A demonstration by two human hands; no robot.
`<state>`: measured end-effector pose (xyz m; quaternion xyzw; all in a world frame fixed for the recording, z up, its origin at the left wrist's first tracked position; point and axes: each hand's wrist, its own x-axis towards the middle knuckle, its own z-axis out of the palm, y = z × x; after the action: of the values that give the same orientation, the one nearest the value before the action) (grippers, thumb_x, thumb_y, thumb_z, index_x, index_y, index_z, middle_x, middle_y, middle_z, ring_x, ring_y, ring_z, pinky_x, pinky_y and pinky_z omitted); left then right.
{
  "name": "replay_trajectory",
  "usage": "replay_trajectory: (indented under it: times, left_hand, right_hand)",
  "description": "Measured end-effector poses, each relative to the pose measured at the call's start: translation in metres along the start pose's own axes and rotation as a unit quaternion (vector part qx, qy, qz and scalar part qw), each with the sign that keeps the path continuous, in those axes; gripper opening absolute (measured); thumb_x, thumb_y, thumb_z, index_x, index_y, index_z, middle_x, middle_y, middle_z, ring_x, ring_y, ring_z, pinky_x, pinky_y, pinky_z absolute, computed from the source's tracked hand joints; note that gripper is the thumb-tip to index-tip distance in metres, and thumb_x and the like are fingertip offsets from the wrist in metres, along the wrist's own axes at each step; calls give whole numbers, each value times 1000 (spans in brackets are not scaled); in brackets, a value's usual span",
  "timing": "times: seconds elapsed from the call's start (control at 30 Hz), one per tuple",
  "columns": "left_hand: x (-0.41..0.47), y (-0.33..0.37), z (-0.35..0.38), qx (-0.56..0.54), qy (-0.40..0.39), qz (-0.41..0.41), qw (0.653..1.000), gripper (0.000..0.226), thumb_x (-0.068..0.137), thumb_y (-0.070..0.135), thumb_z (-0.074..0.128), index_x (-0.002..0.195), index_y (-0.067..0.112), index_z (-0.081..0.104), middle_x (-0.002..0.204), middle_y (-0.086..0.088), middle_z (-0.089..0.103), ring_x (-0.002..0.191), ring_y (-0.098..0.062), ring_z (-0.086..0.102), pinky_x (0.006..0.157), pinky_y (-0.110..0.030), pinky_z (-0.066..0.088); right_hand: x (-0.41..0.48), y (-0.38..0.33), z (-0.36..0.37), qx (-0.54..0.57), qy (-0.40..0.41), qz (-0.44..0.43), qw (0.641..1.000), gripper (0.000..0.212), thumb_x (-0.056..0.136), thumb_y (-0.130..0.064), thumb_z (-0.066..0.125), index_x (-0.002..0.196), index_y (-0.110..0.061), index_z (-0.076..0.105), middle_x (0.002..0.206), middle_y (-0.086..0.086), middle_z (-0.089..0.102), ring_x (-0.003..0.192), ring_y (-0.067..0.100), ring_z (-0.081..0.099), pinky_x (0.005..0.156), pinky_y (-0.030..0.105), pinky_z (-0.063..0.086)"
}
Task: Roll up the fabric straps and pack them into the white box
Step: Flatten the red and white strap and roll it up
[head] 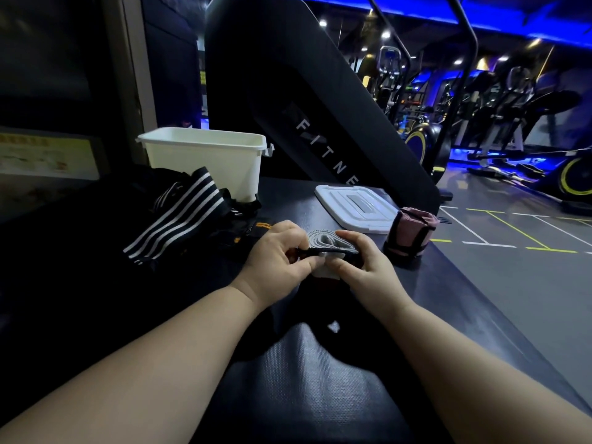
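Observation:
My left hand (278, 251) and my right hand (365, 264) both grip a grey fabric strap (325, 241) wound into a flat coil, with a black band across its front. Its dark loose tail (323, 315) hangs down toward me over the black mat. A rolled pink and black strap (410, 233) stands upright to the right of my hands. A pile of black straps with white stripes (179, 213) lies to the left. The white box (205, 161) stands open behind that pile, and its inside is hidden from here.
The white lid (355, 206) lies flat on the black padded surface (307, 379), right of the box. A big black fitness machine (307, 107) rises just behind. The surface's right edge drops to the grey gym floor (512, 283) with more machines beyond.

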<state>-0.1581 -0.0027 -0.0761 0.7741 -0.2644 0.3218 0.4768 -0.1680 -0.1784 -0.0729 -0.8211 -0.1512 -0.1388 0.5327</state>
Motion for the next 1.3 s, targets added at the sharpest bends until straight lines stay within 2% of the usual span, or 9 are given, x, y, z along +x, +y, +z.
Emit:
replay_trajectory:
  times: [0.27,0.37,0.47,0.63,0.8,0.9,1.0,1.2,1.3]
  left_hand:
    - [-3,-2,8,32,37,19,999,28,70,19,74,60,7,51,74,11,44,66,2,45,58,-6,35]
    - [-4,-3,6,55,35,26,998,29,71,20,76,60,7,52,73,4,48,63,3,44,58,-5,33]
    - [-4,1,2,70,13,31,997,29,71,22,76,60,8,53,73,10,46,60,2,43,56,-6,33]
    - [-5,3,-1,96,11,24,995,29,71,34,73,64,10,58,75,4,52,65,-12,49,59,-19,42]
    - [-6,3,-1,162,46,-46,985,31,72,43,69,64,14,60,71,9,45,65,-9,45,60,-23,37]
    - [-4,0,-5,182,40,-87,979,21,77,36,77,75,16,69,74,8,52,68,-10,49,66,-24,39]
    - [-5,-2,-7,163,27,-136,977,26,80,38,76,96,18,75,91,2,67,84,-17,61,77,-23,44]
    - [-7,-5,-7,128,-30,-171,976,33,91,28,65,122,19,67,115,-5,70,110,-19,62,92,-19,39]
    - [-7,-6,-9,55,-50,-182,981,36,89,24,68,124,17,66,115,0,69,108,-12,61,90,-10,38]
  right_hand:
    - [0,-1,3,-18,21,-5,1000,41,84,-11,71,122,-21,59,108,-8,65,99,4,60,86,8,42]
    - [0,0,3,-14,22,-4,1000,40,84,-12,71,121,-23,58,108,-9,64,98,1,59,85,5,41]
    - [0,0,4,-7,24,-3,1000,38,84,-12,71,116,-28,57,106,-12,64,97,-6,58,84,3,40]
    - [-1,1,3,6,40,-4,999,35,84,-13,72,111,-32,59,105,-8,68,98,5,63,92,19,46]
    - [-1,-2,9,-27,61,-5,998,31,84,-25,73,113,-32,62,103,-11,68,101,7,63,98,30,49]
    - [-2,-3,8,-75,69,-10,995,47,81,-35,75,124,-23,63,107,-8,68,103,8,63,96,26,48]
    - [-2,-3,8,-54,57,-4,997,57,71,-39,82,122,-26,61,103,-10,68,90,1,65,83,12,48]
    - [0,8,-3,48,-38,23,998,55,64,-44,81,107,-33,48,111,-4,67,97,22,68,89,44,55]
    - [1,11,-10,114,-78,31,990,62,70,-26,84,116,-27,44,115,-3,67,93,21,68,85,45,55]
